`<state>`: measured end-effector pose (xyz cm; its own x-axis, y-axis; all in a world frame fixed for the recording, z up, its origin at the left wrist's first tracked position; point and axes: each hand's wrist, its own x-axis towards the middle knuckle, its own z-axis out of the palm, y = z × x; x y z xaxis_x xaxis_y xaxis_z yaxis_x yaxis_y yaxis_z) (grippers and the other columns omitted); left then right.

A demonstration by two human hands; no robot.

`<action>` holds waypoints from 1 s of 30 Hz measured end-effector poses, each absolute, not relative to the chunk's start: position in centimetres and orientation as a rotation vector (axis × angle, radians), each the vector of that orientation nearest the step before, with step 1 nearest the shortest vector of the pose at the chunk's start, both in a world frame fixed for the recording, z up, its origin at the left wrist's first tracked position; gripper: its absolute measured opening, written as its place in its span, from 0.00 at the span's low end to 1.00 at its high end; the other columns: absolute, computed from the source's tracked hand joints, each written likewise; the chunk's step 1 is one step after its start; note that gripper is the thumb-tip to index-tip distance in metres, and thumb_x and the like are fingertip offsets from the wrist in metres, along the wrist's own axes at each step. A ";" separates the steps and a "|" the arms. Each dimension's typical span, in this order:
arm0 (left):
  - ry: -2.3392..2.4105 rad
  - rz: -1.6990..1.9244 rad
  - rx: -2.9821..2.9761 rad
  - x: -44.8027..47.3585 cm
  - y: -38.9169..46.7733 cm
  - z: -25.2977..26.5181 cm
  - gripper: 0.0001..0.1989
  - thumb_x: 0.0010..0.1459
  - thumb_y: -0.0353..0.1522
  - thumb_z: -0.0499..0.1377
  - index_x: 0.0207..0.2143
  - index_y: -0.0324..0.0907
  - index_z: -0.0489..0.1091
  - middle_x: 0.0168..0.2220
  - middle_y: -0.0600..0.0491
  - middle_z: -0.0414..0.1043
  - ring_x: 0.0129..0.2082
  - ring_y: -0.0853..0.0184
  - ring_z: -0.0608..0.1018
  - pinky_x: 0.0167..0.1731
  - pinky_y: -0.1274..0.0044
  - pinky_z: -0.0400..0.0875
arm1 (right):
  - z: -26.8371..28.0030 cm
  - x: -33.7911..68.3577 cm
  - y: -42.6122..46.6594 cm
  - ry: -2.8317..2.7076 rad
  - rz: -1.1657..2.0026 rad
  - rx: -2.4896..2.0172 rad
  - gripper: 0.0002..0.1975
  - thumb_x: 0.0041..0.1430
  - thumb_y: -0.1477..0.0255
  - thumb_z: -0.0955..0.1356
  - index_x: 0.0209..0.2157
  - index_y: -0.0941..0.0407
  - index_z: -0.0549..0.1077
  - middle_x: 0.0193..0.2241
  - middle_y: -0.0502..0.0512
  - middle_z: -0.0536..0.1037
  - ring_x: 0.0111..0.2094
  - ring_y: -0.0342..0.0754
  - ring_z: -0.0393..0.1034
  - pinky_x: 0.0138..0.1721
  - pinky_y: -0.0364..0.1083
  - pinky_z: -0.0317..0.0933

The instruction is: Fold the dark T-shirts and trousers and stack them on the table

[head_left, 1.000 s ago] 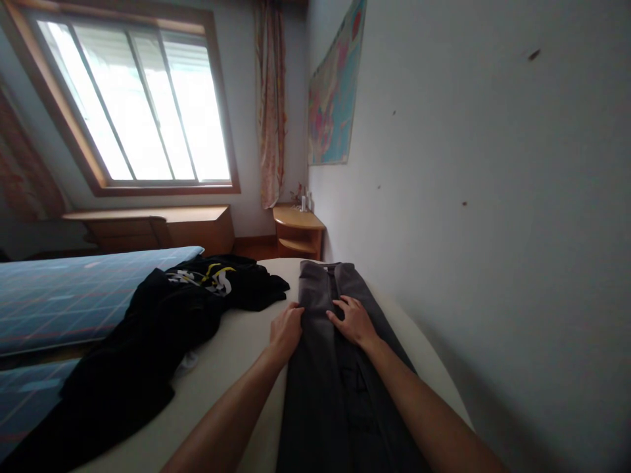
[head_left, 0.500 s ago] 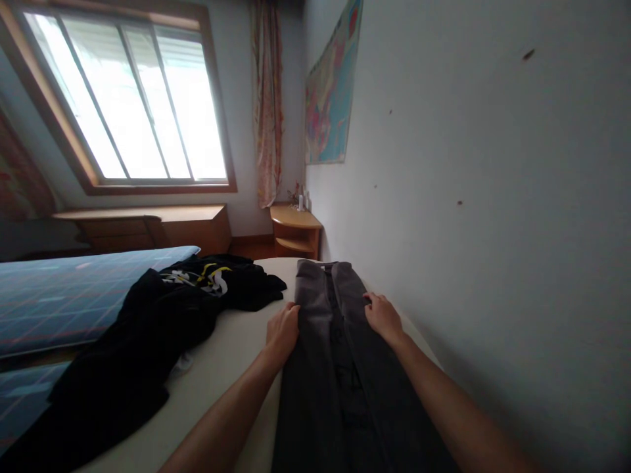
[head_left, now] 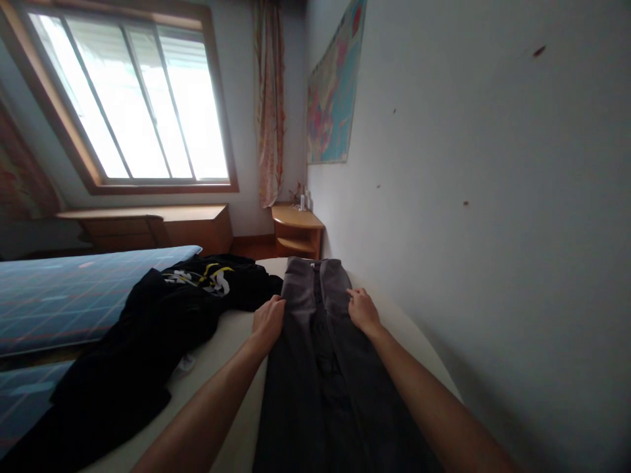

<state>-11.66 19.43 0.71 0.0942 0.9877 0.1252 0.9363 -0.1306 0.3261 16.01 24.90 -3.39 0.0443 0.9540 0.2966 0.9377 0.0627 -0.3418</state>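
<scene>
L curtain [head_left: 22,174]: patterned, reddish, far L of view.
Window [head_left: 140,105]: brown wood frame, slim dark bars, v. bright panes.
Desk [head_left: 194,226]: brown wood, low under window; drawer fronts at L part.
Blue pad [head_left: 98,282]: checked w/ pale & reddish lines; R side partly covered by black garment [head_left: 142,341].
Black garment: long, crumpled, runs fr lower L corner up twd mid; yellow/white print nr far end. Small white scrap [head_left: 186,363] shows by its R edge.
L hand [head_left: 269,322]: fingers curled closed, pinching L edge of grey garment [head_left: 293,368] nr far end; thumb not clearly seen.
R curtain [head_left: 271,105]: same sort of pattern, hangs btwn window & corner.
Corner shelf [head_left: 298,217]: wood, rounded front, sm. items on top.
Grey garment: laid lengthwise on pale bed surface [head_left: 214,351], btwn both hands; darker strip down middle, sm. white tag at far end.
Map [head_left: 335,92]: pink/blue, on R wall [head_left: 493,276].
R hand [head_left: 363,310]: half-curled, index out, tips at garment's R edge; can't tell if cloth is gripped.
R wall: pale, few dark marks.
</scene>
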 end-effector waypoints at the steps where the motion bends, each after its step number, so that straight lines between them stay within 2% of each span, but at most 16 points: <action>1: 1.963 0.476 2.190 -12.1 19.8 0.8 0.17 0.64 0.27 0.49 0.49 0.46 0.74 0.54 0.49 0.74 0.50 0.60 0.75 0.45 0.76 0.63 | -3.3 15.7 25.3 -1.910 0.050 -1.871 0.24 0.64 0.79 0.58 0.57 0.60 0.73 0.53 0.64 0.73 0.51 0.51 0.70 0.56 0.44 0.60; 6: 1.991 0.515 2.164 -13.3 22.0 0.4 0.17 0.67 0.32 0.47 0.49 0.46 0.73 0.51 0.50 0.76 0.49 0.60 0.76 0.44 0.76 0.65 | -3.1 14.7 27.3 -1.936 0.044 -1.872 0.24 0.64 0.79 0.58 0.59 0.59 0.72 0.55 0.63 0.72 0.53 0.51 0.69 0.57 0.44 0.58; 9: 1.995 0.531 2.183 -13.4 22.8 -0.2 0.18 0.67 0.31 0.46 0.51 0.46 0.73 0.52 0.50 0.75 0.50 0.60 0.76 0.45 0.76 0.66 | -3.1 14.6 27.9 -1.938 0.035 -1.901 0.24 0.65 0.79 0.58 0.59 0.58 0.71 0.56 0.63 0.71 0.54 0.52 0.68 0.57 0.46 0.58; 14: 2.031 0.544 2.226 -12.9 21.5 -1.2 0.25 0.64 0.25 0.48 0.61 0.48 0.65 0.64 0.46 0.62 0.56 0.56 0.72 0.49 0.70 0.68 | -2.8 14.7 27.1 -1.979 0.010 -1.936 0.23 0.67 0.74 0.58 0.60 0.57 0.70 0.59 0.64 0.69 0.56 0.55 0.65 0.57 0.49 0.58; 18: 1.983 0.563 2.409 -12.1 18.3 -1.6 0.25 0.63 0.28 0.54 0.62 0.46 0.65 0.68 0.44 0.53 0.63 0.53 0.63 0.59 0.65 0.62 | -2.6 14.3 25.0 -2.030 -0.037 -1.923 0.22 0.68 0.68 0.60 0.59 0.54 0.71 0.64 0.61 0.63 0.61 0.58 0.58 0.59 0.54 0.56; 20: 1.859 0.546 2.481 -11.7 16.2 -1.3 0.24 0.63 0.29 0.55 0.61 0.45 0.65 0.68 0.45 0.54 0.65 0.54 0.60 0.62 0.64 0.59 | -2.6 13.8 23.7 -2.104 -0.052 -1.870 0.21 0.67 0.67 0.61 0.59 0.54 0.71 0.65 0.60 0.62 0.63 0.58 0.56 0.61 0.55 0.54; 24: 1.440 0.442 2.519 -11.4 12.0 0.0 0.27 0.63 0.30 0.55 0.64 0.48 0.60 0.62 0.47 0.63 0.61 0.57 0.67 0.60 0.66 0.63 | -2.9 12.4 21.1 -2.215 -0.008 -1.762 0.22 0.67 0.67 0.61 0.59 0.55 0.71 0.64 0.61 0.65 0.64 0.59 0.54 0.63 0.57 0.49; 27: 1.150 0.336 2.583 -11.7 9.2 1.0 0.24 0.62 0.27 0.53 0.59 0.52 0.67 0.63 0.50 0.62 0.62 0.57 0.66 0.61 0.64 0.62 | -2.9 11.2 19.3 -2.256 0.114 -1.692 0.22 0.67 0.66 0.61 0.59 0.54 0.71 0.62 0.61 0.68 0.64 0.58 0.57 0.64 0.58 0.48; 30: 1.051 0.318 2.595 -12.2 7.1 1.0 0.22 0.60 0.23 0.52 0.51 0.51 0.73 0.66 0.51 0.58 0.66 0.56 0.61 0.63 0.62 0.60 | -2.8 10.4 17.6 -2.329 0.224 -1.607 0.21 0.67 0.65 0.62 0.58 0.53 0.72 0.63 0.62 0.67 0.64 0.57 0.58 0.64 0.57 0.49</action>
<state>-12.24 7.08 0.99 0.7040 0.7053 0.0834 0.6335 -0.6767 0.3751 10.37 17.57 -2.78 -0.3283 0.9313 0.1576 0.8842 0.3617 -0.2957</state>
